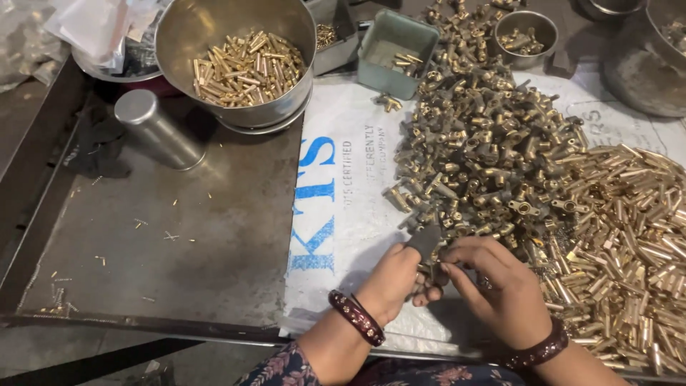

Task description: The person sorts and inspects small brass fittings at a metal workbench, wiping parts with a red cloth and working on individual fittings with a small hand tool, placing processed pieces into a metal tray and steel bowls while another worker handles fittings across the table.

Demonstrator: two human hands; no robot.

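Both hands pinching one small brass fitting (427, 270)
Left hand (391, 280) and right hand (500, 286) clamp it together, just below the fittings heap (486, 143).

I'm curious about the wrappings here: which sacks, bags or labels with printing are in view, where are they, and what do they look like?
Printed sack: flat on the metal table under the brass parts, white with big blue letters and small grey print.
Plastic bag: top left beside the steel bowl, crumpled, clear and whitish.
No screens or signs.
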